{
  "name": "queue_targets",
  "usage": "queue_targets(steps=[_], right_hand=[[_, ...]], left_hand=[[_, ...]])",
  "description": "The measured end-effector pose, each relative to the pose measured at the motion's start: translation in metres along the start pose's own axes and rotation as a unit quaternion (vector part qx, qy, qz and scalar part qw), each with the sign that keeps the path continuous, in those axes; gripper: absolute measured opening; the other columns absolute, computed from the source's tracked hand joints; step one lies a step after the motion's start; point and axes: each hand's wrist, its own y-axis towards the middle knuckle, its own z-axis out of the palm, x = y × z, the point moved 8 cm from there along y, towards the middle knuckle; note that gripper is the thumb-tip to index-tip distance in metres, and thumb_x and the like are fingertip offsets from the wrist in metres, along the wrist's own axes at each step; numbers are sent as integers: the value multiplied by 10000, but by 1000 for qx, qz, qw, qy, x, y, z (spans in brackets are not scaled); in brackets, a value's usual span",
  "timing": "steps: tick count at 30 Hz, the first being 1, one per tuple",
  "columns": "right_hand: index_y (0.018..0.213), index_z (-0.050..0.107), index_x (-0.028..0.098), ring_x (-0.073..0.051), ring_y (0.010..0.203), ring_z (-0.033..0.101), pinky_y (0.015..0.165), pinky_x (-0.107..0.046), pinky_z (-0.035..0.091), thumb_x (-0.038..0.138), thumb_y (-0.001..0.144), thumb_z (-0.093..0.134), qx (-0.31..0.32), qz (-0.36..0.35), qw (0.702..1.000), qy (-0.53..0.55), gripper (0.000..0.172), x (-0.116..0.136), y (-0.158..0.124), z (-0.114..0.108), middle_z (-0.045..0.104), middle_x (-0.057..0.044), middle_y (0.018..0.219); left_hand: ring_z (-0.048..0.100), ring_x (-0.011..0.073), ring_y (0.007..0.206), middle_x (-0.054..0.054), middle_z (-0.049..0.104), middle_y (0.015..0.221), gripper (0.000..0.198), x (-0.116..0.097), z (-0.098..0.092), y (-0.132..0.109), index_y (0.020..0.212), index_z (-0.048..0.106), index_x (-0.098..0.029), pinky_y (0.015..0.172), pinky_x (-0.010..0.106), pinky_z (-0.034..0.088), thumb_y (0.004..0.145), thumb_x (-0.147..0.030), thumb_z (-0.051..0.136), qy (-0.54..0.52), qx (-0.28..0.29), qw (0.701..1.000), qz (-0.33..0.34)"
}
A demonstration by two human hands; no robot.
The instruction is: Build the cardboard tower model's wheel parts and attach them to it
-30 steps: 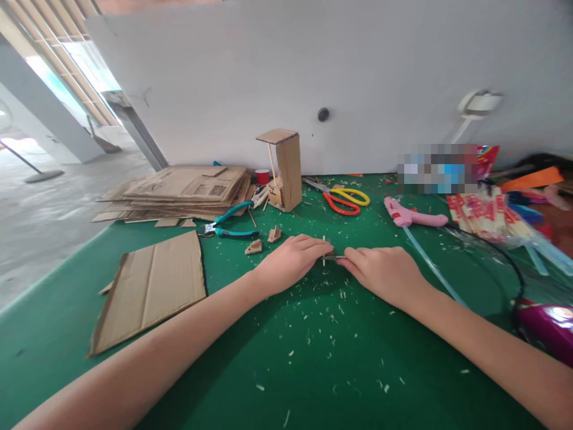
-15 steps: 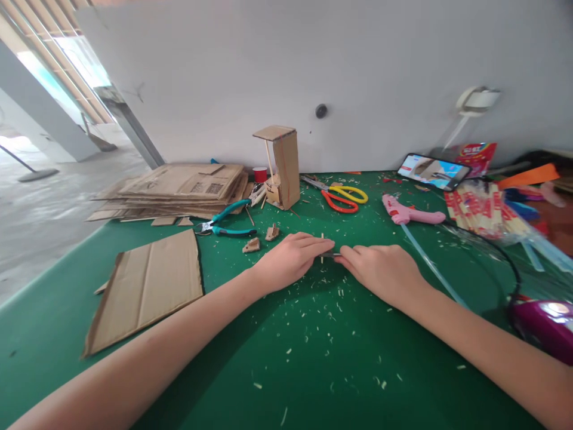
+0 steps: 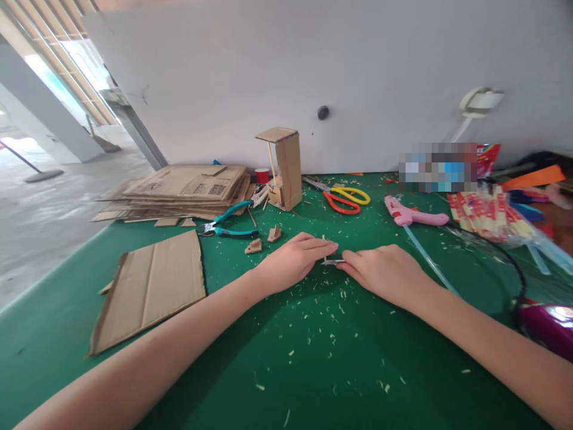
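Observation:
Near the middle of the green table, my left hand (image 3: 295, 260) pinches a thin wooden stick (image 3: 324, 258) whose end shows below the fingertips. My right hand (image 3: 385, 269) is closed round a small blade (image 3: 333, 261), which points left and lies at the stick's lower end. The blade's handle is hidden in the fingers. Pale shavings (image 3: 344, 286) are scattered below both hands. Two small cardboard pieces (image 3: 253, 246) lie just left of my left hand. Behind them stands a cardboard box model (image 3: 289, 170) with a flat top and a thin upright stick.
Teal pliers (image 3: 230, 230), a cardboard sheet (image 3: 152, 286) and stacked cardboard (image 3: 179, 185) lie left. Scissors (image 3: 347, 197) are behind the hands. At right are a pink glue gun (image 3: 416, 215), its cable, bagged sticks (image 3: 483, 212) and a purple object (image 3: 548, 325).
My right hand's blade has moved slightly down and shows more of its length beside the stick. The whole view has shifted a little.

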Motion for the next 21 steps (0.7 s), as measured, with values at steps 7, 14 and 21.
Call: queue_targets(steps=[7,14,21], right_hand=[[759,578,201,-175,475,598,444,-272,97,398,944,348,-26,42,999,-8,355,-7,0,-1,639,1,570],[774,585,209,-170,431,561,459,-278,85,415,930,370,23,0,1000,5,336,-3,2,-3,625,-12,529],[758,581,200,-139,403,509,456,-279,102,417,943,312,57,0,997,61,391,-8,2,-1,605,-16,520]], left_hand=[[489,197,1057,93,545,1166,443,3,3,-3,1304,450,-182,907,349,466,887,-59,362,51,15,998,-23],[528,172,1030,73,615,1064,307,5,-2,-2,1183,485,-159,884,325,485,898,-90,395,21,-29,998,-42],[551,175,1012,90,550,1120,284,4,-2,-2,1151,519,-173,893,346,486,911,-110,381,28,-25,998,-45]])
